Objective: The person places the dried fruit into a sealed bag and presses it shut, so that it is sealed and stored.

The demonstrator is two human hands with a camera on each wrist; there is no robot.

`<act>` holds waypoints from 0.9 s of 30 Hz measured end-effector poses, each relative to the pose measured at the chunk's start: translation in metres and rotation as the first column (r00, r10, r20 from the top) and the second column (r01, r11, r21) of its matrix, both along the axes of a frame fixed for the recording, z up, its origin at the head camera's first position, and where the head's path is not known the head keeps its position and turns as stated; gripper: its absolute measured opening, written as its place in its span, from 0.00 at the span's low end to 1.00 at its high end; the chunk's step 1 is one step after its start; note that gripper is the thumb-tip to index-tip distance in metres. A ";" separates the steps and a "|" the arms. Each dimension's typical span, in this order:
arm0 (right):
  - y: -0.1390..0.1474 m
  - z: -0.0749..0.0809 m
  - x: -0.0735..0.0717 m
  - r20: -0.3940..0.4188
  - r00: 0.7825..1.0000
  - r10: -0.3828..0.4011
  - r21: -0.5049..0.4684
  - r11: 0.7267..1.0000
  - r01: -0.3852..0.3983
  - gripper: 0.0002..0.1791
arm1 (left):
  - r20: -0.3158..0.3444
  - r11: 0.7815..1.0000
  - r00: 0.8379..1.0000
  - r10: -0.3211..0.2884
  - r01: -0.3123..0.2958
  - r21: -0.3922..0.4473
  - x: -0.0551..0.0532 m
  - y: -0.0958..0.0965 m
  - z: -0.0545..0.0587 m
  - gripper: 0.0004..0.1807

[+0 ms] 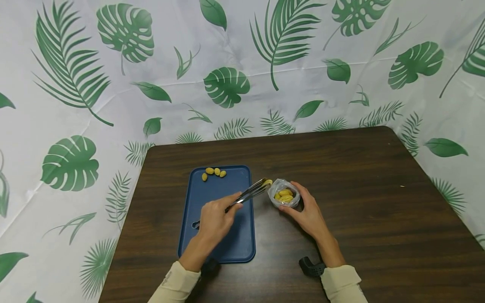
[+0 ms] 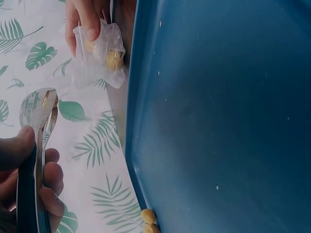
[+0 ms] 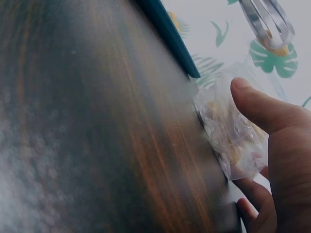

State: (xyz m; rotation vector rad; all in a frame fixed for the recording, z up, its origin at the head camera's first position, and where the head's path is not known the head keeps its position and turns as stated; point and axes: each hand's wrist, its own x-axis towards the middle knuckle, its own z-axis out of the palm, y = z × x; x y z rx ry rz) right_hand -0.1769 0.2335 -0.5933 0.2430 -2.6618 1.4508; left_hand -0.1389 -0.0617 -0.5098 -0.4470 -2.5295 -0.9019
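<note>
My left hand (image 1: 217, 216) grips metal tongs (image 1: 248, 195), which point right over the tray's edge. At their tips is one small yellow oval piece (image 1: 268, 182), close to the mouth of a clear plastic bag (image 1: 278, 184). Thumb and fingers of my right hand (image 1: 311, 214) hold this bag from its right side on the table. Several more yellow pieces (image 1: 285, 196) lie inside it. In the right wrist view the tongs (image 3: 267, 24) hang above the crinkled bag (image 3: 226, 121); in the left wrist view, fingers wrap round the tongs (image 2: 38, 141).
A blue rectangular tray (image 1: 216, 195) lies left of the bag, with several yellow pieces (image 1: 217, 171) near its far left corner. The dark wooden table (image 1: 363, 181) extends to the right. Behind it hangs a leaf-patterned cloth (image 1: 182, 113).
</note>
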 end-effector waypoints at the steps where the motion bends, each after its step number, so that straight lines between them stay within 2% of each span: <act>1: 0.000 0.000 0.000 -0.002 1.000 0.000 0.000 1.000 0.000 0.47 | -0.001 1.000 1.000 -0.005 0.005 0.001 0.000 0.001 -0.001 0.18; 9: 0.001 -0.003 0.000 -0.014 1.000 0.003 0.011 1.000 -0.003 0.47 | -0.021 0.999 0.999 -0.031 0.031 0.011 0.002 0.007 -0.006 0.18; 20: 0.000 -0.003 0.000 -0.007 1.000 0.004 0.011 1.000 -0.003 0.48 | -0.001 0.998 0.998 -0.058 0.058 -0.011 0.003 0.014 -0.007 0.19; 27: 0.001 -0.003 -0.001 -0.024 1.000 0.006 0.010 1.000 -0.006 0.48 | -0.026 0.997 0.997 -0.069 0.068 -0.028 0.000 0.018 -0.006 0.18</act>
